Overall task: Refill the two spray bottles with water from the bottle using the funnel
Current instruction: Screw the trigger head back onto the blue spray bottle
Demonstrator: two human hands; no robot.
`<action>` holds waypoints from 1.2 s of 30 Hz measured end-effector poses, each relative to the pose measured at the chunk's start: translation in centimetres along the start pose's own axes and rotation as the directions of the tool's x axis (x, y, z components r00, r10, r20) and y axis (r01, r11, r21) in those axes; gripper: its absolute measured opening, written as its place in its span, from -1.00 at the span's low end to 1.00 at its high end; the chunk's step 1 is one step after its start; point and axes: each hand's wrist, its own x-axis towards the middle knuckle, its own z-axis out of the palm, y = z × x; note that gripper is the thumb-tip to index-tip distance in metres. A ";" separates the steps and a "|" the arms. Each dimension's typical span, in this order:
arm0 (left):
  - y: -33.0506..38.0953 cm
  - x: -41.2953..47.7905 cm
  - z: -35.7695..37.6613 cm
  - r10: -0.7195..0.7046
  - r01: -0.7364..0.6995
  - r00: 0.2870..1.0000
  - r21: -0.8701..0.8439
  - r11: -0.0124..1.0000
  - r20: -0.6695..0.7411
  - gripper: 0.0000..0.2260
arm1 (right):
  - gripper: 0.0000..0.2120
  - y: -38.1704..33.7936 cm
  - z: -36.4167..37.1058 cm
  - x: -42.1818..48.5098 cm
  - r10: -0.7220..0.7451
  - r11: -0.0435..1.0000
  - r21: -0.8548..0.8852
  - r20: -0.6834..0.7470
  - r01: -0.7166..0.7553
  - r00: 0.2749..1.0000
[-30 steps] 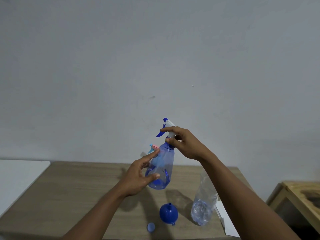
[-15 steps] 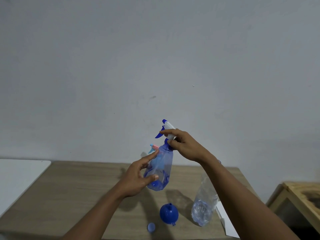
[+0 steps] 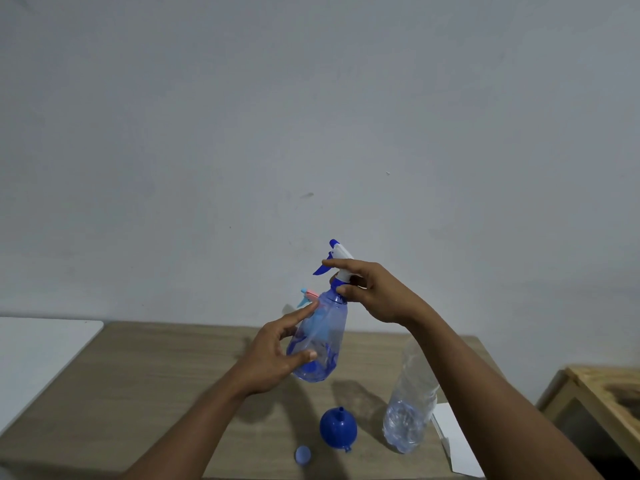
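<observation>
- Above the table [image 3: 156, 382], a blue spray bottle [image 3: 320, 341] hangs in the air, tilted, with its white and blue spray head [image 3: 337, 259] uppermost; its see-through body shows blue shapes, and whether it holds any water cannot be told
- left hand [image 3: 277, 355]: its grip is on the bottle's body, thumb across the front low down, forefinger lying straight up the side
- right hand [image 3: 374, 292]: its grip is a pinch of thumb and fingers round the blue collar of the spray head; the forefinger lies straight over the trigger
- second spray bottle [image 3: 309, 295]: behind the first and mostly hidden; only its pink and pale blue nozzle shows, and its contents cannot be seen
- funnel [image 3: 338, 429]: blue, mouth down on the table with the spout pointing up, near the front edge
- water bottle [image 3: 410, 410]: clear plastic, standing just right of the funnel; water shows in its lower part; its top is hidden behind the right forearm
- cap [image 3: 303, 454]: small, blue, lying on the table left of the funnel
- white sheet [image 3: 453, 441]: lying beside the water bottle
</observation>
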 end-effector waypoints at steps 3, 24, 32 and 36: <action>-0.3 0.0 0.1 -0.009 0.009 1.000 -0.005 1.000 -0.024 -0.29 | -0.54 -0.3 0.3 -0.2 -0.015 0.999 0.030 -0.055 0.017 0.998; -5.6 -2.9 4.5 -0.118 0.104 0.992 -0.229 0.968 -0.046 -0.43 | -0.80 3.0 8.2 -1.7 0.359 0.848 0.505 -0.326 -0.160 0.874; -15.5 -6.7 2.4 -0.369 0.431 0.887 0.212 0.877 -0.278 -0.42 | -0.69 8.3 12.5 -5.7 0.545 0.817 0.276 -0.081 -0.506 0.835; -20.3 -8.5 0.4 -0.675 0.662 0.721 0.444 0.604 -0.156 -0.12 | -0.52 10.8 15.6 -7.6 0.603 0.787 0.122 0.061 -0.605 0.796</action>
